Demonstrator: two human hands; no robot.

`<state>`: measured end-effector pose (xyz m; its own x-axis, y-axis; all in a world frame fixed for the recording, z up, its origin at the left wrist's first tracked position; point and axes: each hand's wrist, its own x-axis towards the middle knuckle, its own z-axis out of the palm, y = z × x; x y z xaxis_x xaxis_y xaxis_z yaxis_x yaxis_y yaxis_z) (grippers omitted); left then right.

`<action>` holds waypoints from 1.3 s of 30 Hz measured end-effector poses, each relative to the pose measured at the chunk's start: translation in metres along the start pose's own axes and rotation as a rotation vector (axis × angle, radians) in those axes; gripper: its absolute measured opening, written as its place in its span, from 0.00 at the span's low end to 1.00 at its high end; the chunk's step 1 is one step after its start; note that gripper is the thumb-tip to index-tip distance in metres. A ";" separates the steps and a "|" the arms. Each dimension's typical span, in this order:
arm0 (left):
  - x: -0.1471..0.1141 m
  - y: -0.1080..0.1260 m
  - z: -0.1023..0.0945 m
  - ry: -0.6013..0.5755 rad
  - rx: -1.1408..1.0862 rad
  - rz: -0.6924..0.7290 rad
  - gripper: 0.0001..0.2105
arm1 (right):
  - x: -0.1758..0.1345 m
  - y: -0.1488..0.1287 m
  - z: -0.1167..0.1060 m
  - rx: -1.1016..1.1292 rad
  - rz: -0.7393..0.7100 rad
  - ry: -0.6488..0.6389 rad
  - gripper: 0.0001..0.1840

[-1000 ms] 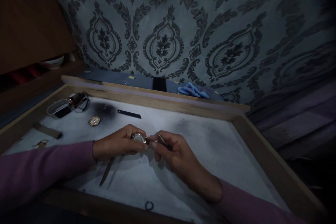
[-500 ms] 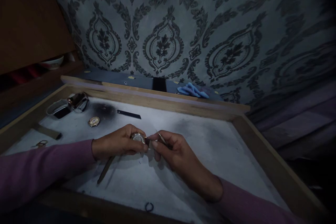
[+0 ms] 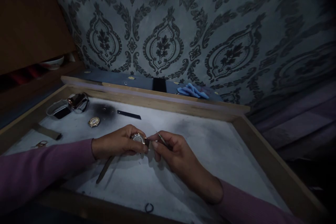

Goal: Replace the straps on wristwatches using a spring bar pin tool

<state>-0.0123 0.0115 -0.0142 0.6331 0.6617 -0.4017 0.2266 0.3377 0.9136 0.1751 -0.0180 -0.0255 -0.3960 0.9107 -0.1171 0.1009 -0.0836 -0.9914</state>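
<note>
Over the white tabletop my left hand is closed around a round wristwatch with a shiny metal case. A dark brown strap hangs down beneath that hand, its far end toward the table. My right hand is closed at the watch's right side, thumb and finger pinching near a short dark strap piece by the case. A thin pointed metal tool sticks up from the same hand, its tip free. Whether it is tweezers I cannot tell.
At the tray's left lie a smartwatch, another watch, a gold watch head and a strap piece. A black blade lies behind my hands, a blue cloth beyond the rim, a small dark ring in front.
The pointed tool in my right hand has turned slightly and catches the light differently. Both hands and the watch stay in nearly the same place.
</note>
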 end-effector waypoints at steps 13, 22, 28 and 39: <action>0.000 -0.001 -0.004 -0.041 -0.037 0.002 0.15 | 0.001 -0.002 0.000 0.001 -0.016 0.013 0.09; -0.002 0.001 -0.002 0.025 0.009 -0.068 0.19 | 0.003 -0.002 -0.001 0.010 -0.099 -0.031 0.09; -0.002 0.003 -0.003 0.025 0.032 -0.102 0.21 | 0.002 -0.003 -0.002 -0.005 -0.076 -0.028 0.09; -0.003 0.002 -0.004 0.013 0.014 -0.074 0.24 | 0.000 -0.003 -0.002 0.006 0.009 -0.023 0.10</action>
<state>-0.0165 0.0131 -0.0115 0.6045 0.6443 -0.4685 0.2828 0.3763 0.8823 0.1768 -0.0164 -0.0222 -0.4164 0.9002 -0.1274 0.0995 -0.0942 -0.9906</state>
